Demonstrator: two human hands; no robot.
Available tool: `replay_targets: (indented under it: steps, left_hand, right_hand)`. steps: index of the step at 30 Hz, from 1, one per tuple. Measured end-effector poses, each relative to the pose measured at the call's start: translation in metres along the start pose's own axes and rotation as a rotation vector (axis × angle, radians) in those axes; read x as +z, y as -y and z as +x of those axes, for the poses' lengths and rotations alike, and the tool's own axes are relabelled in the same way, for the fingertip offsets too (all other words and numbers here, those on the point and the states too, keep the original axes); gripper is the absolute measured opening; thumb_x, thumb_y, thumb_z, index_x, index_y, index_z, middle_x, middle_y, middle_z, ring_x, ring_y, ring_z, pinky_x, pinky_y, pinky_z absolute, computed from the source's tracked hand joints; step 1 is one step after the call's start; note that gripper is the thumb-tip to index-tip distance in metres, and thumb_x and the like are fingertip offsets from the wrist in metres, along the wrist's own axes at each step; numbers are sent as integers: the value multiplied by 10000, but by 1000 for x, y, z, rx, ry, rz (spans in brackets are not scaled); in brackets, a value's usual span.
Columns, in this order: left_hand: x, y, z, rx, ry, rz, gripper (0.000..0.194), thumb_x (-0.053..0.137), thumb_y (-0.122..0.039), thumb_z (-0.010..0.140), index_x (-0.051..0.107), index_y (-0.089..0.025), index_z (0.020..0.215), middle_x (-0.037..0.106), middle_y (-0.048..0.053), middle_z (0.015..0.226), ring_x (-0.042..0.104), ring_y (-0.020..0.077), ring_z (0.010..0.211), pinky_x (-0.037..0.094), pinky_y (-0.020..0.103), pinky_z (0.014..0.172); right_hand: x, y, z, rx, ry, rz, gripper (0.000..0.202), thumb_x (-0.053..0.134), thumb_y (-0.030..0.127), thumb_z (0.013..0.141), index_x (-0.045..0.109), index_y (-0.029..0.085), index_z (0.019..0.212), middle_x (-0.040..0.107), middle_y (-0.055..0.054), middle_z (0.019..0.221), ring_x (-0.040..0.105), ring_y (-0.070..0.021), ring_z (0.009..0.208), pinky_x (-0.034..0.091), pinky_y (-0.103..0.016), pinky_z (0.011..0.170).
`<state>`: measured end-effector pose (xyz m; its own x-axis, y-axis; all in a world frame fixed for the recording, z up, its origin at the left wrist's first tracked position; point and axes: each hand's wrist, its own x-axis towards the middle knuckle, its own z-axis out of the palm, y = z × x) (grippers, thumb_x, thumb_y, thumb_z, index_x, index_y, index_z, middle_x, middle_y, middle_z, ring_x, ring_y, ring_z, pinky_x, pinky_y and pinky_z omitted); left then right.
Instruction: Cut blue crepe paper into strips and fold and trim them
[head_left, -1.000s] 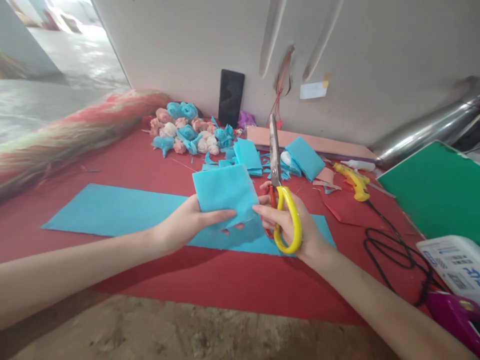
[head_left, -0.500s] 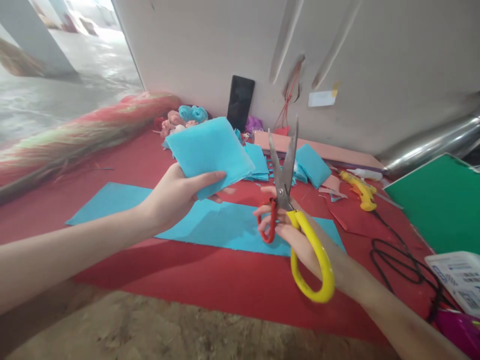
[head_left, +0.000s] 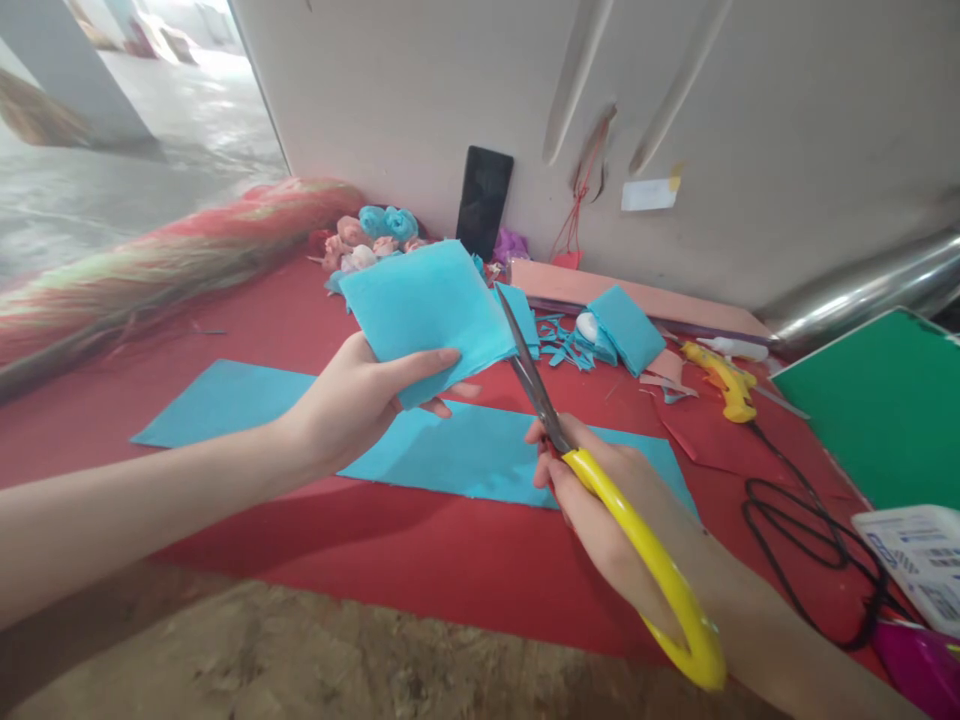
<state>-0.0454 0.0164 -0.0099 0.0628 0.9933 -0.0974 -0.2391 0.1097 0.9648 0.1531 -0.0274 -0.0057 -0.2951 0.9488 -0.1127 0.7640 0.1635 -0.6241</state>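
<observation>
My left hand [head_left: 360, 395] pinches a folded blue paper square [head_left: 427, 310] between thumb and fingers, above the red cloth. In my right hand [head_left: 600, 490] are scissors [head_left: 536, 385] with yellow and red handles. Their blades meet the right corner of the folded square. Beneath both hands a long blue paper strip [head_left: 480, 455] lies flat. Behind the scissors are another folded blue piece [head_left: 626, 328] and thin blue scraps [head_left: 562, 342].
Paper flowers [head_left: 375, 232] and an upright black phone [head_left: 484, 200] stand near the grey wall. On the right are a yellow glue gun [head_left: 724, 380], its black cable, a green board [head_left: 877, 400] and a white package [head_left: 919, 560]. A fringed red-green roll [head_left: 172, 245] lies at left.
The scissors have turned and moved left and down; their blades, spread wide before, now touch the folded square's corner. The left hand has shifted only slightly right.
</observation>
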Motion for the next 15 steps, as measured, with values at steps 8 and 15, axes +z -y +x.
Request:
replay_targets:
  steps: [8, 15]
  left_hand:
    - [3, 3, -4, -20, 18, 17, 97, 737, -178, 688, 653, -152, 728, 671, 4, 637, 650, 149, 564, 507, 204, 451]
    - [3, 4, -4, -20, 64, -3, 71, 727, -157, 702, 656, -160, 708, 670, -12, 646, 665, 143, 576, 517, 185, 444]
  right_hand:
    - [2, -1, 1, -15, 9, 2, 260, 371, 164, 838, 540, 185, 1035, 573, -6, 635, 448, -104, 424, 327, -251, 453]
    - [5, -5, 2, 18, -19, 54, 271, 395, 208, 849, 577, 210, 1050, 424, 43, 468, 417, -119, 395, 307, -251, 440]
